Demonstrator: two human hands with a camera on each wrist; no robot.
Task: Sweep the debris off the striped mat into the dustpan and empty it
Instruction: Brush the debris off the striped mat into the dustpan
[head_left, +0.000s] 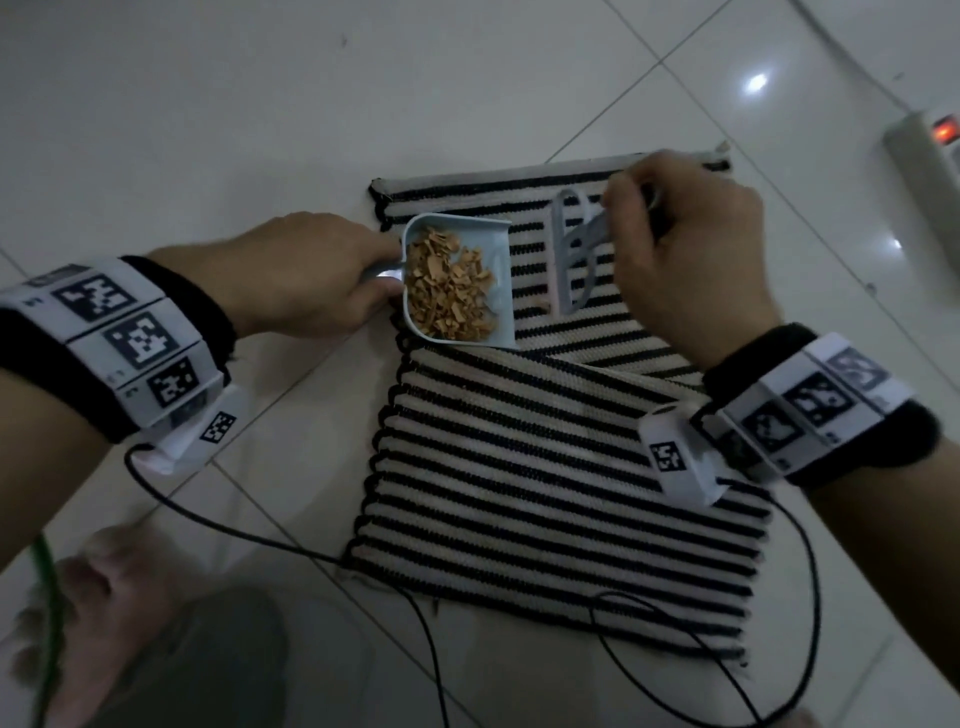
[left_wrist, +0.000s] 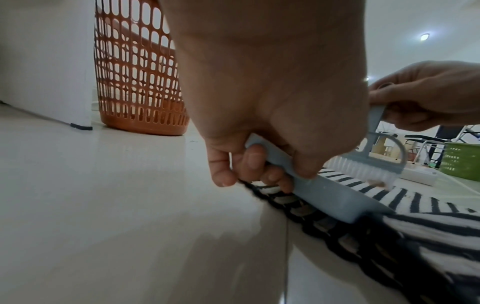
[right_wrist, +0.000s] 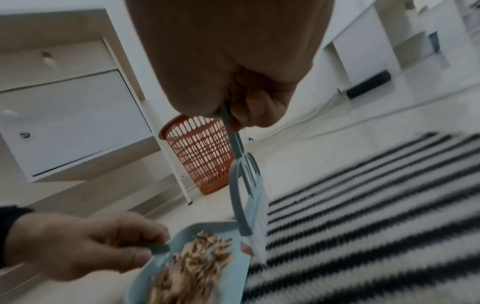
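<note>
A black-and-cream striped mat (head_left: 545, 493) lies on the tiled floor, its near part folded over. On its far left edge rests a pale blue dustpan (head_left: 498, 291) holding a heap of tan debris (head_left: 447, 291). My left hand (head_left: 311, 275) grips the dustpan's handle (left_wrist: 262, 148). My right hand (head_left: 691, 249) holds the handle of a grey-blue brush (head_left: 574, 254), whose white bristles (left_wrist: 363, 170) stand on the mat just right of the pan's lip. One small tan scrap (head_left: 543, 305) lies on the mat by the bristles.
An orange slotted bin (left_wrist: 137, 82) stands on the floor beyond the mat, beside white cabinets (right_wrist: 64, 115). A white power strip (head_left: 930, 150) lies at the far right. Black cables (head_left: 779, 649) trail across the near mat and floor. A green crate (left_wrist: 462, 162) stands far off.
</note>
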